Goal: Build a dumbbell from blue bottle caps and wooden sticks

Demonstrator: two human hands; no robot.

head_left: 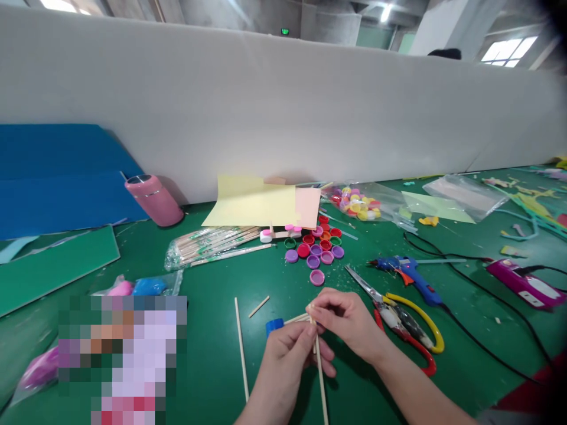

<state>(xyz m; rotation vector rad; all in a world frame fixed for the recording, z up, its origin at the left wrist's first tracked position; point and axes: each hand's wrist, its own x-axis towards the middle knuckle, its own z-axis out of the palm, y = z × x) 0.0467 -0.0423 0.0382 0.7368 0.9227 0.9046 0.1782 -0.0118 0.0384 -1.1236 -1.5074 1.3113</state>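
Note:
Thin wooden sticks (321, 378) meet between my two hands at the lower middle. My left hand (290, 354) pinches them near their joined end, with its other fingers behind. The fingertips of my right hand (348, 316) close on the top of the same sticks. One long stick slants down toward the bottom edge; a shorter one points left, its far end at a blue cap (274, 326). Left of my hands lie a loose long stick (241, 348) and a short stick piece (258, 306) on the green table.
Scissors (390, 319), a blue glue gun (410, 274) and a purple power strip (525, 283) lie right, with black cables. Coloured caps (314, 261), bagged sticks (212, 245) and yellow paper (254, 203) lie ahead. A pink cup (157, 203) leans back left.

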